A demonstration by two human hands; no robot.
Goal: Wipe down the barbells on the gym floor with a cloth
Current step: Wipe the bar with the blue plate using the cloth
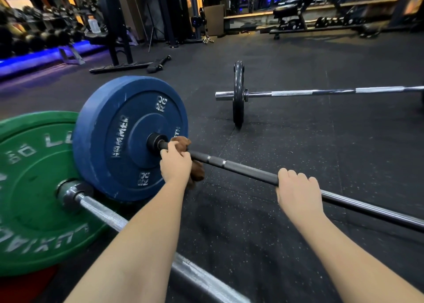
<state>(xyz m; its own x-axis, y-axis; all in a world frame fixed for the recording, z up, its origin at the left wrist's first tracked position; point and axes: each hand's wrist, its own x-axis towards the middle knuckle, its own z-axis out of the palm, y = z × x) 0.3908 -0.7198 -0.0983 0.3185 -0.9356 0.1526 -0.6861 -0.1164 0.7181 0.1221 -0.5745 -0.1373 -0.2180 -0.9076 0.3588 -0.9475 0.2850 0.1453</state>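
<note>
A dark barbell bar [243, 168] lies on the black gym floor, running from a blue plate [119, 128] at the left toward the right edge. My left hand [175, 164] grips a brown cloth [183, 143] wrapped round this bar, right beside the blue plate's collar. Farther right, my right hand [297, 191] curls over the same bar. A silver barbell [103, 213] with a green plate [29, 188] lies nearer me, under my left forearm. A third, chrome barbell [321, 92] with a small black plate [238, 96] lies farther back.
A dumbbell rack [34, 36] with blue underlighting stands at the back left. A black rack frame [114, 27] and a loose handle [158, 64] are behind the blue plate. An adjustable bench [296, 15] stands at the back right. Speckled rubber floor [298, 142] lies between the barbells.
</note>
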